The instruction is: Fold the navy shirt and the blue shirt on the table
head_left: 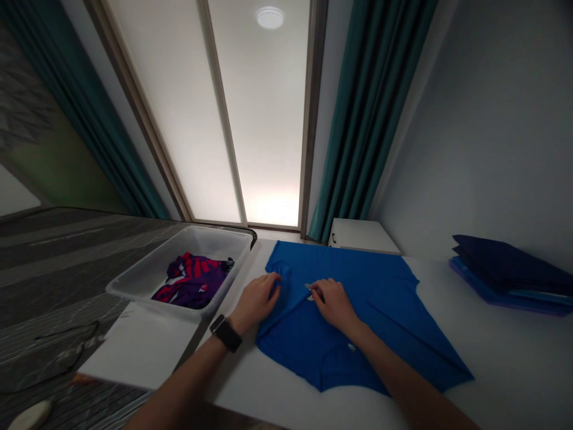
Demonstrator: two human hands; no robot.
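A blue shirt point(358, 280) lies spread on the white table, with small white marks on its fabric and a fold running from its left side toward the middle. My left hand point(259, 298), a black watch point(226, 333) on its wrist, is at the shirt's left edge. Its fingers are curved, with a gap between thumb and forefinger. Near the middle of the cloth, my right hand point(333, 303) has thumb and fingers closed on the fabric beside a white print. The right forearm crosses over the lower part of the shirt.
Left of the table stands a translucent plastic bin point(179, 303) holding a purple and red garment point(197, 278). A stack of folded dark blue clothes point(510, 272) sits at the table's right. Beyond the far edge is a white cabinet point(362, 233). Bare white tabletop point(250, 382) shows in front.
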